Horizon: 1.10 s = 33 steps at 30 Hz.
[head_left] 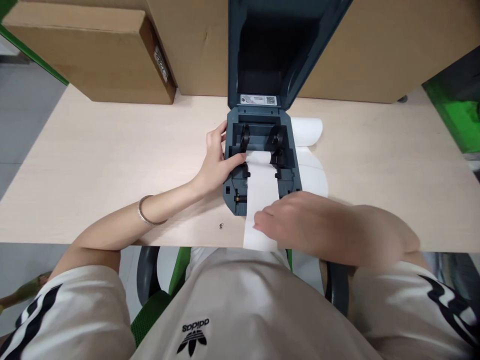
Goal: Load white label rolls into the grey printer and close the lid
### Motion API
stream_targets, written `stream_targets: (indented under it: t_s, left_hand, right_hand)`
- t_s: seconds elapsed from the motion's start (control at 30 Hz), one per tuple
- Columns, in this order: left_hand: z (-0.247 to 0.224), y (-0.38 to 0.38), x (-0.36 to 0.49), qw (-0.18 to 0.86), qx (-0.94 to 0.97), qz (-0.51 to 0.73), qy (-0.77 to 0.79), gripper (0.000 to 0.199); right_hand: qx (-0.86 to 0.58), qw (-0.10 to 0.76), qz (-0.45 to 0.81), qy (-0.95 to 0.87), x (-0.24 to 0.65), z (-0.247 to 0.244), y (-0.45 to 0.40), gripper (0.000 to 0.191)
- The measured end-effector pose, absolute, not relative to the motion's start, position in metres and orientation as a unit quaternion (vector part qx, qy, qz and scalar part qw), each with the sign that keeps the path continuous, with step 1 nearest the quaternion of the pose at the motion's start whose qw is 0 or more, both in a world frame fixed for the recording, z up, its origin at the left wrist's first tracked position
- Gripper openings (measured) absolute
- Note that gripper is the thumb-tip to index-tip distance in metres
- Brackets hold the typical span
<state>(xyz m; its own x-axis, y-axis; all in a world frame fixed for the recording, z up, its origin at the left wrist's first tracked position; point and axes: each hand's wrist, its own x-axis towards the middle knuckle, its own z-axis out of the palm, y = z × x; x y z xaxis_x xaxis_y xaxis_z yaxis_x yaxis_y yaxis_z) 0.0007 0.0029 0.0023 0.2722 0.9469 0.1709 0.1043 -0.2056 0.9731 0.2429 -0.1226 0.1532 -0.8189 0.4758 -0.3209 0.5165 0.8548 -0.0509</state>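
A dark blue-grey label printer (232, 200) stands on the table with its lid (251, 15) raised. A strip of white paper (262, 187) runs from inside it, between two black guides, over the front and down to the table edge. My left hand (217, 160) grips the printer's left side, thumb reaching inside beside the paper and fingers along the outer wall. Slightly blurred, my right hand (281, 217) has its curled fingers on the strip in front of the printer. Part of the strip is hidden beneath that hand.
Right of the printer lie a white paper roll (308, 131) and loose white paper (313, 172). A cardboard box (86, 55) stands at the back left, before a large cardboard panel (360, 55). A tiny dark object (221, 226) lies near the front edge.
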Motion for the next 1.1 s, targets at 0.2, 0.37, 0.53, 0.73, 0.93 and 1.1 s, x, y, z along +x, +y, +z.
stream_targets:
  t_s: [0.2,0.37,0.53,0.73,0.93,1.1]
  left_hand:
    - [0.006,0.001,0.002,0.474,0.636,0.447,0.414,0.101]
    - [0.006,0.003,0.002,0.473,0.639,0.444,0.413,0.1]
    - [0.006,0.004,0.002,0.472,0.638,0.449,0.41,0.099]
    - [0.009,0.005,0.002,0.471,0.646,0.435,0.415,0.099]
    - [0.006,0.008,0.0,0.459,0.659,0.425,0.417,0.101]
    - [0.004,0.01,-0.002,0.448,0.665,0.428,0.417,0.1]
  right_hand:
    - [0.325,0.092,0.036,0.94,0.231,0.123,-0.124,0.038]
    - [0.343,0.097,0.021,0.934,0.235,0.124,-0.134,0.026]
    - [0.336,0.055,0.035,0.94,0.244,0.13,-0.137,0.033]
    - [0.347,-0.046,0.091,0.932,0.258,0.121,-0.136,0.049]
    - [0.317,-0.081,0.112,0.938,0.265,0.121,-0.14,0.047]
    - [0.312,-0.076,0.153,0.935,0.268,0.123,-0.143,0.046]
